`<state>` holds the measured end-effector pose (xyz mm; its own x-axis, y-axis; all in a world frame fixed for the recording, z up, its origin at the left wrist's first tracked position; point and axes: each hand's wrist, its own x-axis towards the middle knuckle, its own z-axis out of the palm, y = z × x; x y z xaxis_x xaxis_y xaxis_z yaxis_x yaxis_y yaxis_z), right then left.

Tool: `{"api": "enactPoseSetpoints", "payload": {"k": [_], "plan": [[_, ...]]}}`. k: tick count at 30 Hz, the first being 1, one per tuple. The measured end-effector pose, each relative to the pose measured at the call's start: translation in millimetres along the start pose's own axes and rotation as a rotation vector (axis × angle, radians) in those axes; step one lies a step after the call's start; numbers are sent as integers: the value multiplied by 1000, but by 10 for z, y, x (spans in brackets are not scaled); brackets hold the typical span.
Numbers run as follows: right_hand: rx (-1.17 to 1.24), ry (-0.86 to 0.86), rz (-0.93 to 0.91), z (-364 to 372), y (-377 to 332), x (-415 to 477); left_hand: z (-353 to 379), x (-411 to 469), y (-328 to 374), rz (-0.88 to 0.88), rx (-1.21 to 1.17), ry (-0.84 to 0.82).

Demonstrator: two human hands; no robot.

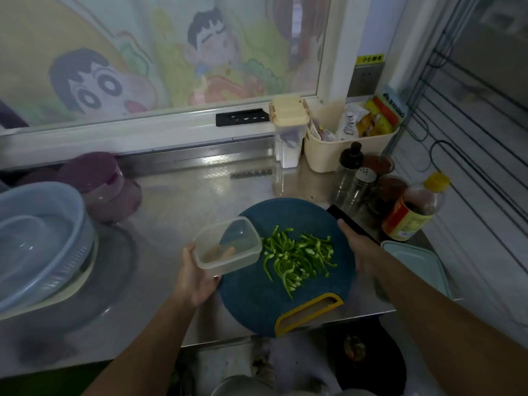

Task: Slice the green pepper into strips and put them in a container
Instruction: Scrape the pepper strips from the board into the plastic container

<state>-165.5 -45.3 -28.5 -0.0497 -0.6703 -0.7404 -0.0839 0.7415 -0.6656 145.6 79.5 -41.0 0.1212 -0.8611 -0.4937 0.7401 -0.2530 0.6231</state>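
Note:
A pile of green pepper strips lies in the middle of a round dark-blue cutting board with a yellow handle. My left hand grips a clear empty plastic container from underneath, its fingers showing through the bottom, and holds it tilted at the board's left edge beside the strips. My right hand grips a knife with a dark blade at the board's right edge, the blade pointing away from me.
Clear and purple bowls stand stacked at left on the steel counter. Sauce bottles and shakers, a cream basket and a light-blue lid crowd the right side. The counter edge runs just below the board.

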Motion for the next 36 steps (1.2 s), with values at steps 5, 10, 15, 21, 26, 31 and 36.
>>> {"api": "enactPoseSetpoints", "payload": {"k": [5, 10, 15, 21, 26, 31, 36], "plan": [[87, -103, -100, -25, 118, -4, -83, -133, 81, -40, -45, 5], [158, -132, -143, -136, 2, -73, -305, -381, 303, -51, -121, 0], [210, -98, -239, -224, -151, -173, -421, -623, 473, 18, -262, 2], [186, -193, -335, -353, -320, -392, -453, -822, 362, 19, -95, 55], [249, -278, -366, -345, -432, -500, -434, -807, 43, 27, -73, 213], [377, -378, -376, -351, -348, -538, -160, -854, -170, -32, 8, 202], [472, -467, -376, -291, -323, -598, 145, -671, -376, -139, 233, 200]]}}
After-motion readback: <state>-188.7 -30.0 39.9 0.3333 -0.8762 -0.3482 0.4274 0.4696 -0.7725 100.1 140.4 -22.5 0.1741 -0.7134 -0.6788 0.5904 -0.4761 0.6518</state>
